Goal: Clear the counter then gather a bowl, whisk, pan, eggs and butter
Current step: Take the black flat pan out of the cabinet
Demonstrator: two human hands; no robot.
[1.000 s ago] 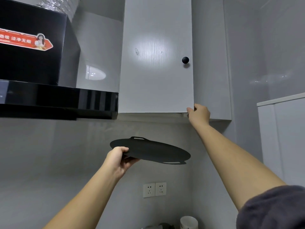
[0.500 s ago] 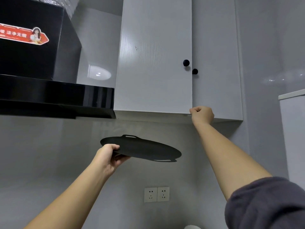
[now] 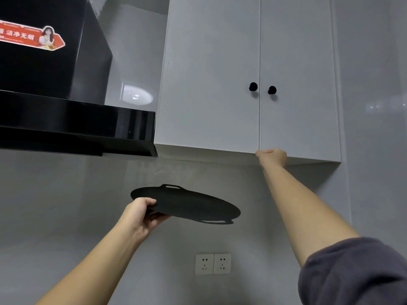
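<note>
Left thumb (image 3: 148, 202) lies on top of the pan (image 3: 189, 205) rim with the fingers curled under it, so the left hand (image 3: 141, 216) pinches the near-left edge. Pan is in mid-air at frame centre, tilted a little, far side lower right. It is below the cabinet, right of the hood (image 3: 77, 122) and above the sockets (image 3: 213, 263).

Right hand (image 3: 272, 157), centre right, has its fingers clenched at the bottom edge of the cabinet door (image 3: 297, 84), just by the seam. Looks like a hook on that edge, but the fingertips are hidden. Both doors look closed, and the knobs (image 3: 253, 86) are untouched. A grey sleeve (image 3: 356, 274) fills the lower right corner.

Handling, my guess: the pan is stiff, with no sag from a one-edge pinch. It is probably light to medium, since one hand carries it off-centre. The matte surface should not be very slippery, but an edge pinch gives leverage against the wrist, so it could tip. A better hold is one of the slot handles (image 3: 171, 186), or a palm under the middle. It is not fragile, though it would clatter if dropped.

Looks: black, round, very shallow, nearly flat like a griddle plate. It has a thin rim and two flat cut-out handles on opposite sides. Underside is not readable.
</note>
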